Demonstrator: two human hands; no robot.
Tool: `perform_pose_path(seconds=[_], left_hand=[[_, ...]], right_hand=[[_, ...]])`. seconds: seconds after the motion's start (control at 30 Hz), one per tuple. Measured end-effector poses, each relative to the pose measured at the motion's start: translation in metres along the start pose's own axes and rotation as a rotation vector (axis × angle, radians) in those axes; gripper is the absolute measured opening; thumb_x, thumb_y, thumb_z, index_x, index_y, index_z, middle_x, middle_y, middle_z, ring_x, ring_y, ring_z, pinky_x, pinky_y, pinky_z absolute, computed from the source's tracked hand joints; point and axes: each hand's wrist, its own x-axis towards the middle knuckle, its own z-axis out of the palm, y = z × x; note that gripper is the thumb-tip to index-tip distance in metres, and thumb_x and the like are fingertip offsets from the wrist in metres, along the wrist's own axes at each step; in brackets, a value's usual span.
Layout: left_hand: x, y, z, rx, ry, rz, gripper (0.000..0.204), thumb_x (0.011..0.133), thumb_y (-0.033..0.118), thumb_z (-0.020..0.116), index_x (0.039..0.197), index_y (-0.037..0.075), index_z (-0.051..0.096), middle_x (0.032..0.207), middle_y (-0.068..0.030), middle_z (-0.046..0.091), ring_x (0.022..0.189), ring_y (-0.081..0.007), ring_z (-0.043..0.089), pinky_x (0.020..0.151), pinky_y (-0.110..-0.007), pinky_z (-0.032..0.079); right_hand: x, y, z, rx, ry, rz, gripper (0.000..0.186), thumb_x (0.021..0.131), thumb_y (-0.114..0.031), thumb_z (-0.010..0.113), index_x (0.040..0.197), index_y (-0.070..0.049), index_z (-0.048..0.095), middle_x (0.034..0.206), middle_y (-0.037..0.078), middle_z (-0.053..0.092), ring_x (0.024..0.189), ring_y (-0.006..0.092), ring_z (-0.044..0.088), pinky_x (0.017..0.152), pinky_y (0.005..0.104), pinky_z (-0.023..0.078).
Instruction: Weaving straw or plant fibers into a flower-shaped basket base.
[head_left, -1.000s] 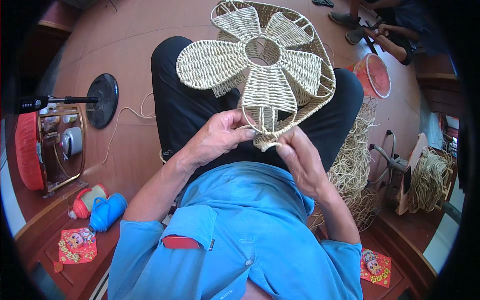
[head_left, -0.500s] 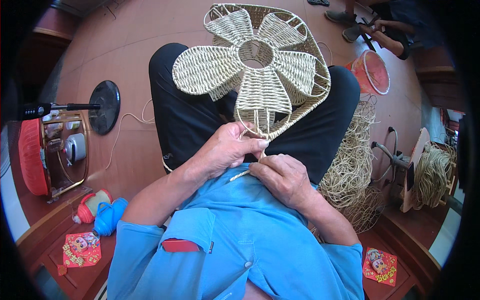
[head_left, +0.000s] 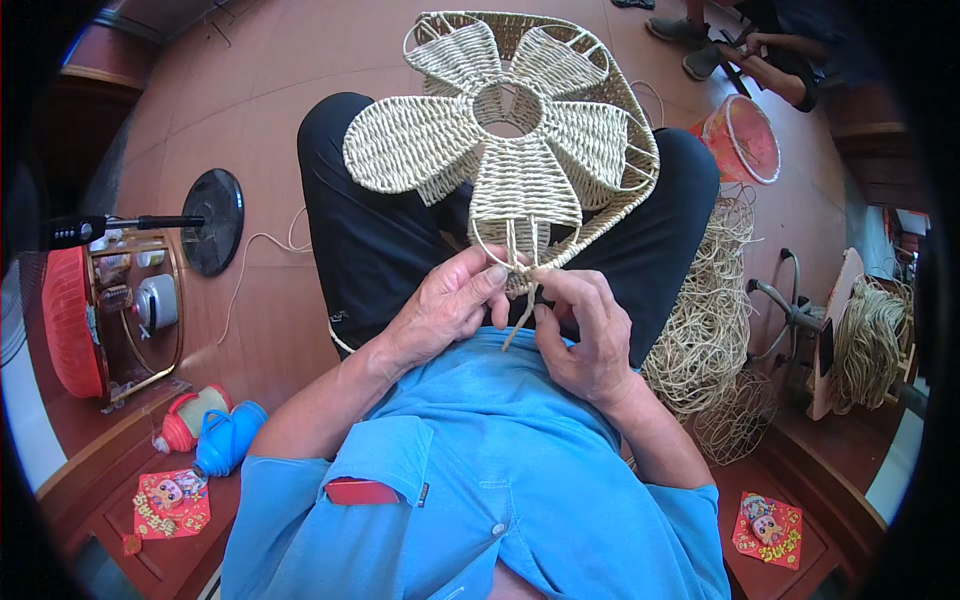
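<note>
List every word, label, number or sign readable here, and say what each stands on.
Left red square decoration: stylised yellow lettering beside a cartoon figure; not copied out.
Right red square decoration: similar yellow lettering; not copied out.
Black control box, far left: light marks, too small to read.
Dark trousers: small pale mark on one leg, unreadable.
Woven flower-shaped piece: no lettering visible.
</note>
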Motion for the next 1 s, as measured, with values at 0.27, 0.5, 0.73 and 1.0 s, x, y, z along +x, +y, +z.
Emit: perform_pose_path(seconds=[0.27, 0.5, 0.73, 1.0], left_hand=[[0.008, -0.013, -0.008, 0.06, 0.087, 0.06, 0.036, 0.118, 0.032, 0.055, 0.141, 0.005, 0.065, 0.089, -0.0007, 0.07, 0.06, -0.0007, 0.048, 0.052, -0.019, 0.037], [0.001, 0.023, 0.004, 0.748, 0.268, 0.059, 0.025, 0.104, 0.015, 0.062, 0.115, -0.002, 0.077, 0.092, -0.0019, 0.074, 0.082, -0.0122, 0.065, 0.081, -0.033, 0.055], [0.018, 0.016, -0.014, 0.477, 0.062, -0.187, 0.021, 0.099, 0.014, 0.063, 0.105, 0.0, 0.078, 0.084, 0.0, 0.071, 0.078, -0.0089, 0.06, 0.072, -0.03, 0.049], [0.015, 0.029, -0.01, 0.546, 0.014, -0.13, 0.017, 0.105, 0.014, 0.063, 0.109, 0.001, 0.073, 0.088, 0.0031, 0.065, 0.075, -0.0057, 0.054, 0.07, -0.023, 0.045]], right_hand=[[0.007, 0.016, 0.002, -0.082, -0.065, -0.171, 0.032, 0.086, 0.005, 0.08, 0.115, -0.007, 0.077, 0.102, 0.009, 0.074, 0.086, 0.0267, 0.074, 0.071, 0.0374, 0.061], [0.005, 0.037, -0.004, -0.093, -0.114, -0.245, 0.027, 0.081, 0.002, 0.088, 0.105, -0.004, 0.079, 0.1, 0.01, 0.077, 0.088, 0.0257, 0.076, 0.073, 0.0357, 0.062], [0.005, 0.041, -0.005, -0.04, -0.128, -0.207, 0.025, 0.082, 0.002, 0.087, 0.105, -0.004, 0.079, 0.101, 0.011, 0.077, 0.089, 0.0267, 0.076, 0.076, 0.0361, 0.063], [0.006, 0.037, -0.003, -0.079, -0.116, -0.322, 0.02, 0.084, -0.007, 0.086, 0.102, -0.008, 0.079, 0.099, 0.006, 0.075, 0.09, 0.0235, 0.075, 0.08, 0.0368, 0.061]])
